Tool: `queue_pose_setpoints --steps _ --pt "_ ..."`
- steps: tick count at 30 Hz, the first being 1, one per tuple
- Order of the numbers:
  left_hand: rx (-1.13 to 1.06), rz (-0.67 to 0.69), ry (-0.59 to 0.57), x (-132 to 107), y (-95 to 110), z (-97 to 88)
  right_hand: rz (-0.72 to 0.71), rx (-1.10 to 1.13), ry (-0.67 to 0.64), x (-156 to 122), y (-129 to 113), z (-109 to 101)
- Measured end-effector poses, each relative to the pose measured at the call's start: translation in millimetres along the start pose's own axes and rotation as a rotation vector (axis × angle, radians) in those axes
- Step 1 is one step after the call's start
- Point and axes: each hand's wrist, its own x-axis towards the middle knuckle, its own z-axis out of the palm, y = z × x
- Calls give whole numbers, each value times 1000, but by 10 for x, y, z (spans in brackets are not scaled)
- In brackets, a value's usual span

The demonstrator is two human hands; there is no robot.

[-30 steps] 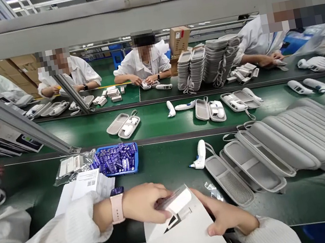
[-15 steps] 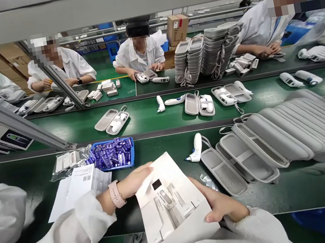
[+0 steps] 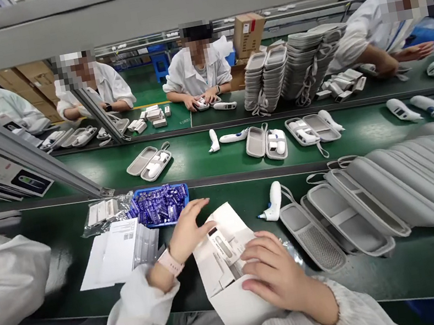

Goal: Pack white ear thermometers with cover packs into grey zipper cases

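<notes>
An uncovered white box (image 3: 242, 306) leans against my front at the table's edge, its flap raised at the far side. Small printed white cartons (image 3: 222, 244) lie inside it. At the box's upper left is my left hand (image 3: 191, 233), fingers apart and holding nothing, the thumb close to the flap. My right hand (image 3: 276, 272) spreads its fingers over the right part of the opening. Its fingertips reach the cartons, but whether they touch is unclear. A white thermometer-like device (image 3: 273, 201) with a blue-edged tip lies beyond the box, beside an open grey case (image 3: 311, 235).
A blue tray (image 3: 184, 186) of purple-wrapped pieces stands behind white leaflets (image 3: 110, 257). Grey cases (image 3: 397, 186) are lined up at right. Along the green belt (image 3: 195, 158) lie cases and devices. A sleeved arm (image 3: 7, 283) is at left; co-workers sit opposite.
My left hand has let go of the flap and risen with fingers apart. My right hand has gone from the box's right side to over its opening. The view has shifted slightly.
</notes>
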Motion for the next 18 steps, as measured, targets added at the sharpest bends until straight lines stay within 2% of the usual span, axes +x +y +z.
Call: queue_pose_setpoints --steps 2,4,5,6,7,8,9,10,12,15,18 --pt "186 254 204 -194 62 -26 -16 -3 3 25 7 19" --pt "460 671 358 -455 113 -31 -1 19 -36 72 52 -48" --pt "586 870 321 -579 127 -23 5 54 -72 113 85 -106" --pt "687 1011 220 -680 131 -9 3 115 -126 164 121 -169" --pt "739 1075 72 -751 126 7 -3 201 -198 224 160 -230" --pt "757 1080 -72 -791 111 24 -14 302 -279 286 199 -281" --pt "753 1050 -163 -802 87 40 -27 401 -348 343 236 -316" --pt "737 1013 -188 -792 58 55 -39 480 -387 392 271 -331" --pt "693 985 -117 -744 3 91 -58 546 -351 446 334 -309" --pt "719 907 22 -709 -5 184 0 512 -179 435 424 -206" --pt "835 721 21 -731 86 336 146 541 -199 388 511 -86"
